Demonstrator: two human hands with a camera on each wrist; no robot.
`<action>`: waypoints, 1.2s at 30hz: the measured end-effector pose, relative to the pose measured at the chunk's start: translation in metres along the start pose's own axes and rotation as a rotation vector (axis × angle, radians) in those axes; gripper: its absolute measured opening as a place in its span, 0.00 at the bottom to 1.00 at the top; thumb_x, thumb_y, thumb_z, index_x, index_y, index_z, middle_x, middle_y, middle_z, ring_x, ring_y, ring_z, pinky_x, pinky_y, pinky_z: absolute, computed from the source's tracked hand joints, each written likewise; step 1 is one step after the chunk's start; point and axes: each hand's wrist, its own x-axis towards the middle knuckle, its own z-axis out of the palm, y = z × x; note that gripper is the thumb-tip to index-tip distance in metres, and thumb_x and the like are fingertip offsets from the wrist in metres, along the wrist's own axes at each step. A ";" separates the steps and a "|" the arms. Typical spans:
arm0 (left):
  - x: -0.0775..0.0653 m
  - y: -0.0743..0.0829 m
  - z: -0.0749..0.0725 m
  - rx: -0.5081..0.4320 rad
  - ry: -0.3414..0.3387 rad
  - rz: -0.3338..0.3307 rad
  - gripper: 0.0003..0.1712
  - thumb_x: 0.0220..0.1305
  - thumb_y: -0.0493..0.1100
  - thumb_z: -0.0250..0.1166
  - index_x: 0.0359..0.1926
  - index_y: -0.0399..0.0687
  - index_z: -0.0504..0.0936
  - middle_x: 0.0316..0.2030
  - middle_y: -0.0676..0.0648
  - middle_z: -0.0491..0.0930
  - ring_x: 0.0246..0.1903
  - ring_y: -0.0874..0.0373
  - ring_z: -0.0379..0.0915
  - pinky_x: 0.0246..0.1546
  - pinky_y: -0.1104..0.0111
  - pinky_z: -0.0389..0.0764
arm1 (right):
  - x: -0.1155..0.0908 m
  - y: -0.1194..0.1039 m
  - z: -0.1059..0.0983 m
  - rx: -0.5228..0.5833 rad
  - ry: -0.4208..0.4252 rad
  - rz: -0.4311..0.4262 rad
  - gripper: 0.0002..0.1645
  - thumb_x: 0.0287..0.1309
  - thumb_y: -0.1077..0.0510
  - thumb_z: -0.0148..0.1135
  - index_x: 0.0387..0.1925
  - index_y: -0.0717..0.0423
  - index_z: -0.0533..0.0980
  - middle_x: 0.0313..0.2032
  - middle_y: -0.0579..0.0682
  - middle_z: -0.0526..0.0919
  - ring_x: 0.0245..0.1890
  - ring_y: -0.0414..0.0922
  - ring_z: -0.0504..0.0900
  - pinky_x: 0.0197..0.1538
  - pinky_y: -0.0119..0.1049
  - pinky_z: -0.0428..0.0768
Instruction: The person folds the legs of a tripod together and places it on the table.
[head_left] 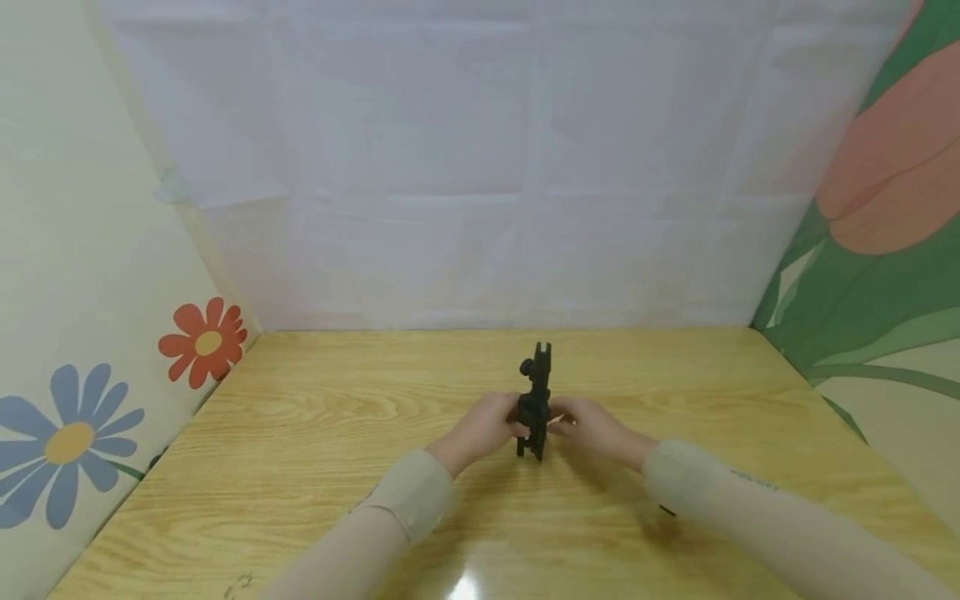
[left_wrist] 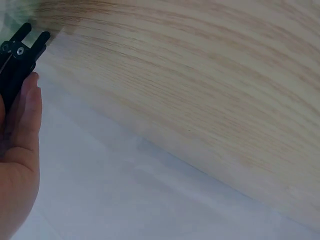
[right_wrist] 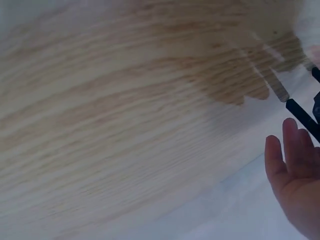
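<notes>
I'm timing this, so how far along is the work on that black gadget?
Done: the black jointed device is gripped by the left hand. In hand: the right hand is at its opposite side, perhaps adjusting it. Remaining, probably: letting go, since the left hand grips it; whether more adjusting is needed can't be told.

Left of the device, the left hand; right, the right hand; beneath, the table; behind, a hanging sheet

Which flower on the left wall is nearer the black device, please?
The red flower, near the back left of the table; the blue flower is farther from the black device.
</notes>
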 end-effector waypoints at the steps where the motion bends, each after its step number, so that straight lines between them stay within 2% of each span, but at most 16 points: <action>1: 0.000 0.000 0.000 -0.007 0.000 -0.002 0.16 0.62 0.31 0.65 0.52 0.36 0.80 0.44 0.40 0.83 0.44 0.49 0.81 0.46 0.58 0.80 | 0.000 0.000 0.000 0.006 0.006 -0.002 0.14 0.64 0.67 0.58 0.50 0.64 0.79 0.45 0.56 0.84 0.45 0.51 0.82 0.48 0.44 0.80; 7: -0.004 0.000 0.001 -0.032 0.011 -0.014 0.17 0.62 0.30 0.65 0.53 0.37 0.79 0.44 0.42 0.83 0.44 0.50 0.80 0.46 0.59 0.80 | 0.000 -0.001 0.000 0.006 0.032 -0.001 0.09 0.64 0.67 0.59 0.44 0.62 0.81 0.41 0.54 0.85 0.43 0.49 0.82 0.45 0.45 0.80; 12: -0.012 0.000 0.001 -0.054 0.046 -0.080 0.16 0.64 0.33 0.65 0.52 0.34 0.77 0.45 0.39 0.81 0.44 0.48 0.79 0.44 0.60 0.81 | -0.003 -0.001 -0.002 -0.007 0.052 -0.004 0.08 0.63 0.66 0.60 0.42 0.63 0.81 0.39 0.54 0.86 0.37 0.46 0.83 0.40 0.41 0.81; 17: -0.018 -0.002 -0.001 -0.033 0.068 -0.126 0.16 0.65 0.35 0.64 0.50 0.30 0.76 0.44 0.37 0.80 0.45 0.45 0.78 0.45 0.57 0.80 | -0.006 -0.002 -0.002 -0.019 0.071 0.008 0.05 0.62 0.66 0.61 0.38 0.64 0.81 0.34 0.51 0.85 0.32 0.45 0.82 0.36 0.37 0.80; 26: -0.019 -0.002 0.000 -0.025 0.049 -0.085 0.17 0.63 0.38 0.67 0.48 0.30 0.79 0.40 0.40 0.81 0.42 0.47 0.79 0.42 0.60 0.81 | -0.013 -0.006 0.003 -0.087 0.152 0.007 0.06 0.60 0.66 0.63 0.38 0.63 0.82 0.35 0.52 0.86 0.34 0.43 0.84 0.40 0.39 0.82; 31: -0.018 0.001 0.002 -0.024 0.053 -0.072 0.16 0.63 0.37 0.67 0.48 0.29 0.79 0.40 0.39 0.82 0.42 0.47 0.79 0.41 0.61 0.82 | -0.016 -0.012 0.007 -0.152 0.192 0.023 0.02 0.59 0.66 0.65 0.32 0.61 0.82 0.30 0.49 0.85 0.27 0.38 0.79 0.33 0.35 0.79; 36: -0.018 0.001 0.005 -0.031 0.070 -0.069 0.14 0.62 0.36 0.67 0.45 0.30 0.80 0.39 0.39 0.82 0.40 0.47 0.79 0.40 0.61 0.82 | -0.018 -0.017 0.012 -0.188 0.220 0.042 0.03 0.58 0.64 0.66 0.29 0.61 0.82 0.26 0.47 0.84 0.22 0.36 0.74 0.28 0.32 0.75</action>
